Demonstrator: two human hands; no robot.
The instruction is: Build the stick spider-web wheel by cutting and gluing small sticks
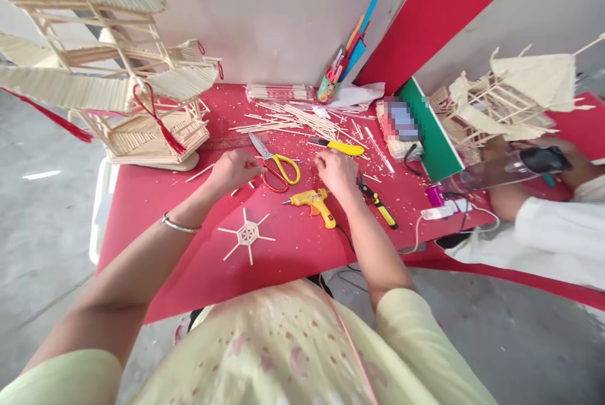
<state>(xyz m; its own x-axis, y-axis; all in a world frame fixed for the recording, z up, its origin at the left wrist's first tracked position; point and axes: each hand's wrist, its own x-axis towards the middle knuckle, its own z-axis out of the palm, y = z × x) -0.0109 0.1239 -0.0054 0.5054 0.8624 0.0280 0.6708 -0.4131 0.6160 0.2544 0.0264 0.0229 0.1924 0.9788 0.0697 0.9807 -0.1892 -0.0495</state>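
Observation:
My left hand is over the red table beside a pair of scissors with red and yellow handles. Its fingers are drawn together; what they may pinch is too small to make out. Short cut sticks lie just below it. My right hand has its fingers curled in by a yellow-handled cutter; anything in them is hidden. Below and between the hands lies a yellow glue gun, its nozzle pointing left. A six-armed snowflake of sticks lies flat on the table nearer me.
A stick-built pavilion with red tassels stands at left. Loose sticks and a pen cup are at the back. Pliers and a power strip lie right. Beyond a green divider, another person's arms are near a stick model.

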